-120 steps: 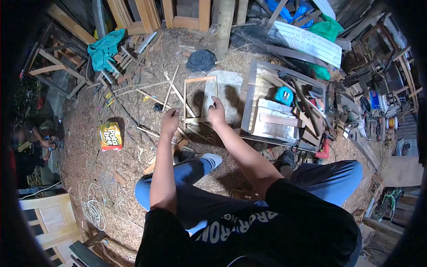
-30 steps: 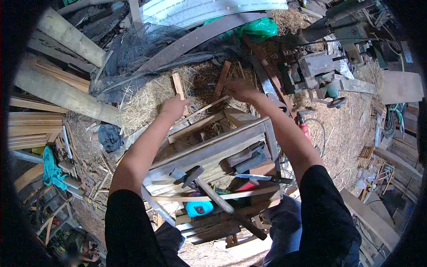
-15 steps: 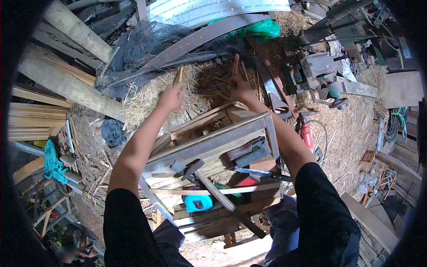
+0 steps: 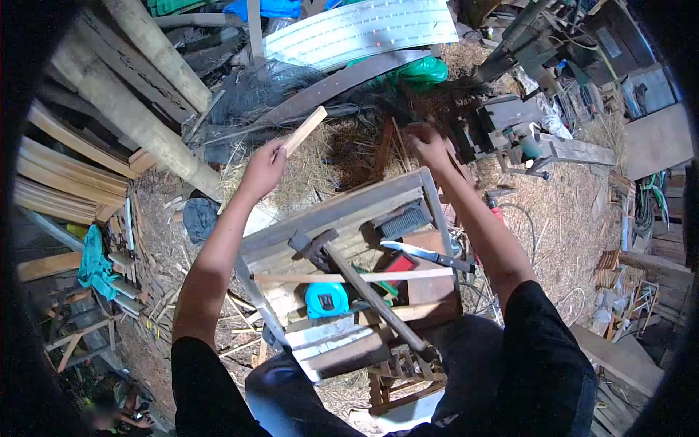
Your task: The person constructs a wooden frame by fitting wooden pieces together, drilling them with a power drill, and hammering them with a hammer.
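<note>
My left hand is closed round the lower end of a short pale wood strip, which points up and to the right. My right hand is over the dark ground beyond the box; its fingers are blurred and shaded. A brown wood piece lies just left of it. Between my arms stands a wooden box with a hammer, a teal tape measure, a knife and a long thin strip on it.
A red power tool lies right of the box. Machinery stands at the upper right. Beyond the hands are a curved dark board and a white panel. Another person is at the lower left.
Since half a second ago, my left hand has tilted the pale strip rightward, showing more of its length. My right hand has moved right. The view has shifted, showing more of the box.
</note>
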The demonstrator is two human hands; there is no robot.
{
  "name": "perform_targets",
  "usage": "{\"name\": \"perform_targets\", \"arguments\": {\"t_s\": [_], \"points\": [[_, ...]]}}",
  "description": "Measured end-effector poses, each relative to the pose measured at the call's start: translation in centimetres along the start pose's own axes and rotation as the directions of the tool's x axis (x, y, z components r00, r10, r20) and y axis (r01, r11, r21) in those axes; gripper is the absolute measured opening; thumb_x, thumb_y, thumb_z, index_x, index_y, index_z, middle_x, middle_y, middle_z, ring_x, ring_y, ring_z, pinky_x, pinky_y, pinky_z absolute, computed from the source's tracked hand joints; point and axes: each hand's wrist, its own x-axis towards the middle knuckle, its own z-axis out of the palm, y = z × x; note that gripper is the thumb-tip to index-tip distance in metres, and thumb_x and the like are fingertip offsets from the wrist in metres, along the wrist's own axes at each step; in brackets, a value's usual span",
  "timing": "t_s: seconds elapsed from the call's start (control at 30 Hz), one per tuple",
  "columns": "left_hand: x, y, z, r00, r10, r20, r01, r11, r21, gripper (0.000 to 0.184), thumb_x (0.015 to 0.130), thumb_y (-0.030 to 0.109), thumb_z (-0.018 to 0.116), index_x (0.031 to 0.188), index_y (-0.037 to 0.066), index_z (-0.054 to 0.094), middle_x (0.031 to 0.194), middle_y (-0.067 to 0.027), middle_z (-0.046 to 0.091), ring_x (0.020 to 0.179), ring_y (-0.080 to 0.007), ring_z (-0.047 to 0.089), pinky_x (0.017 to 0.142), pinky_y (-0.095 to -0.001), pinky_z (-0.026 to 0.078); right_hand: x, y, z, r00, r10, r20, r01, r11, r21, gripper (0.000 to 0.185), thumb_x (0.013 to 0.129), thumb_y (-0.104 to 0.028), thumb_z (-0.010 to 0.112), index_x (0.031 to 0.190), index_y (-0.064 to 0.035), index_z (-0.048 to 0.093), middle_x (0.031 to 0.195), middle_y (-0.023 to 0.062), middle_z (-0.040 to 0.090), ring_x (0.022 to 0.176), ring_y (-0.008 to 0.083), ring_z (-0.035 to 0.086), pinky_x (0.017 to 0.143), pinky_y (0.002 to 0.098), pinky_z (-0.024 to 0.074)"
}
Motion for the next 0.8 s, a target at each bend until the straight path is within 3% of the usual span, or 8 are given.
{"name": "perform_targets", "arguments": {"t_s": [0.13,0.3,0.33,0.43,0.5,0.67,0.77,0.8], "points": [[-3.9,3.3,-1.2,0.958,0.284,-0.042,-0.273,0.947,0.169,0.024,0.094,0.016,0.063,0.113,0.002,0.065,0.087,-0.013,0.068,0.076,-0.0231,0.067,0.069,-0.0371,0.052,-2.2,-9.8,-3.6,0.983,-0.022,0.184,-0.004,0.99,0.14,0.023,0.098,-0.01,0.061,0.118,0.001,0.061,0.108,0.0078,0.07,0.104,0.0145,0.065,0.091,0.0296,0.0506],[-8.5,7.4,-1.8,0.884,0.464,-0.05,-0.432,0.854,0.291,0.019,0.092,0.016,0.065,0.104,0.001,0.064,0.092,-0.0181,0.07,0.082,-0.0345,0.068,0.075,-0.0404,0.052,-5.1,-16.2,-4.5,0.9,-0.313,0.302,0.265,0.945,0.191,0.021,0.098,-0.016,0.063,0.113,-0.0015,0.063,0.088,0.0031,0.07,0.08,0.0107,0.063,0.073,0.0291,0.0513],[-9.9,9.0,-2.1,0.929,0.37,-0.019,-0.353,0.899,0.26,0.018,0.091,0.015,0.065,0.102,0.001,0.064,0.091,-0.0191,0.069,0.082,-0.0362,0.067,0.075,-0.0396,0.052,-6.3,-17.9,-4.8,0.884,-0.326,0.334,0.292,0.945,0.15,0.02,0.098,-0.016,0.063,0.112,-0.0016,0.064,0.088,0.004,0.07,0.081,0.0107,0.063,0.073,0.0293,0.0515],[-13.2,11.3,-3.6,0.877,0.481,-0.019,-0.447,0.829,0.334,0.017,0.089,0.012,0.065,0.101,0.001,0.064,0.091,-0.0194,0.068,0.082,-0.0349,0.068,0.075,-0.0397,0.052,-10.1,-22.6,-5.9,0.822,-0.364,0.437,0.39,0.92,0.032,0.018,0.097,-0.016,0.064,0.108,-0.0018,0.065,0.089,0.0066,0.07,0.082,0.0107,0.063,0.074,0.0299,0.052],[-16.5,12.1,-4.6,0.863,0.502,-0.059,-0.458,0.825,0.331,0.019,0.087,0.009,0.063,0.105,0.001,0.063,0.093,-0.0196,0.069,0.086,-0.0299,0.069,0.078,-0.0394,0.053,-11.9,-22.4,-5.3,0.72,-0.538,0.438,0.563,0.822,0.085,0.017,0.093,-0.015,0.066,0.105,-0.0026,0.067,0.089,0.011,0.07,0.078,0.0154,0.065,0.071,0.0325,0.0524],[-27.5,13.5,-4.2,0.92,0.345,-0.185,-0.273,0.905,0.326,0.02,0.087,0.01,0.064,0.104,0.0,0.064,0.093,-0.0185,0.07,0.088,-0.0295,0.07,0.08,-0.0387,0.053,-22.4,-25.9,-5.3,0.703,-0.296,0.646,0.51,0.843,-0.169,0.058,0.089,-0.056,0.061,0.104,-0.0002,0.07,0.092,0.0239,0.07,0.091,0.0423,0.067,0.079,0.0477,0.0526],[-32.8,13.3,-3.8,0.901,0.348,-0.26,-0.27,0.917,0.293,0.019,0.087,0.01,0.064,0.102,-0.001,0.064,0.092,-0.0186,0.069,0.088,-0.0303,0.07,0.08,-0.0376,0.052,-26.8,-28.1,-5.8,0.629,-0.129,0.767,0.601,0.706,-0.374,0.054,0.083,-0.052,0.072,0.103,-0.002,0.069,0.088,0.0227,0.07,0.083,0.0367,0.07,0.073,0.043,0.0523],[-34.2,12.8,-3.7,0.89,0.355,-0.286,-0.274,0.918,0.288,0.019,0.087,0.01,0.064,0.103,-0.001,0.064,0.092,-0.0187,0.069,0.088,-0.0302,0.07,0.08,-0.0371,0.052,-27.1,-27.1,-5.3,0.59,-0.216,0.778,0.664,0.678,-0.315,0.05,0.083,-0.047,0.071,0.099,-0.0001,0.069,0.084,0.0233,0.07,0.08,0.0387,0.069,0.072,0.0447,0.052]]}}
